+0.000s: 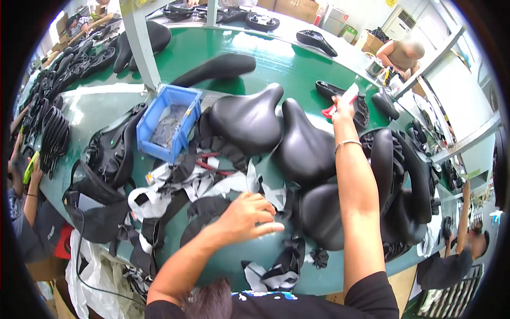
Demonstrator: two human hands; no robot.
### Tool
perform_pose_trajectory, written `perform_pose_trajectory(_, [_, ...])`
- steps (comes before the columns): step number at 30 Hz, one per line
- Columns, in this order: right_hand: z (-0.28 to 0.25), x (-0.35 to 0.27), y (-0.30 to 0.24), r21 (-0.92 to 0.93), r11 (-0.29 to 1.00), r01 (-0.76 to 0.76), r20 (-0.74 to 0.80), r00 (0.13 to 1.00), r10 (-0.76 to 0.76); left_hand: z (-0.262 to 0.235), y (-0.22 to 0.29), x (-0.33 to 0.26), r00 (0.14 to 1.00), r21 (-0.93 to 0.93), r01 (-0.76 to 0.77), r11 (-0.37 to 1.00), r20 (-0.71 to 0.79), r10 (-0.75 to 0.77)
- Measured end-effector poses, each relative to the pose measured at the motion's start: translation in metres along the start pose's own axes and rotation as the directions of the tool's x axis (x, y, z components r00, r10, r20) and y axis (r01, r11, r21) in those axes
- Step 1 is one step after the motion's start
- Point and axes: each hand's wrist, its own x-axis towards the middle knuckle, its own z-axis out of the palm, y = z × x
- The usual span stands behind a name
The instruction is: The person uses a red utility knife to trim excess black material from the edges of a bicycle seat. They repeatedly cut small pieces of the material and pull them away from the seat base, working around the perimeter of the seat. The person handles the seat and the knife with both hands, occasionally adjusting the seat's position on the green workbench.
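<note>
My right arm reaches far forward, and my right hand point(344, 108) is closed around a red-and-white hand tool point(349, 94) whose exact kind I cannot make out. It is over an upturned bicycle saddle point(361, 112) on the green belt. My left hand point(245, 219) hovers over the bench with fingers loosely curled and the thumb stretched away; nothing shows in it. Grey-and-black material scraps point(234, 186) lie just beyond it. Between my hands are smooth black saddles, one pointing away from me point(303, 146), another lying further left point(249, 119).
A blue bin point(169, 123) with grey scraps stands at left centre. A metal post point(139, 45) rises behind it. More saddles crowd the right point(401, 181) and far left point(53, 133). A cable point(79, 244) hangs over the front left edge. Co-workers sit around the green belt point(297, 64).
</note>
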Motion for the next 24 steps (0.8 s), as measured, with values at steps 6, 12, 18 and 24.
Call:
perform_pose_trajectory(6, [-0.026,0.047,0.038,-0.057,0.996,-0.066,-0.279,0.959,0.047,0.011,-0.027,-0.009,0.900,-0.236,0.171,0.957,-0.357,-0.249])
perform_pose_trajectory(12, [0.001,-0.032,0.009,0.289,0.880,-0.376,0.170,0.925,0.340,0.005,-0.027,-0.006,0.839,-0.236,0.141,0.961,-0.487,-0.242])
perform_pose_trajectory(18, [-0.083,-0.299,-0.054,0.109,0.899,-0.425,0.593,0.753,0.285,0.000,-0.004,0.014,0.666,-0.580,-0.023,0.814,-0.616,-0.421])
perform_pose_trajectory(24, [-0.190,-0.381,-0.054,-0.420,0.850,-0.319,0.683,0.505,0.527,-0.006,0.023,-0.023,0.488,-0.938,-0.117,0.326,-0.340,-0.804])
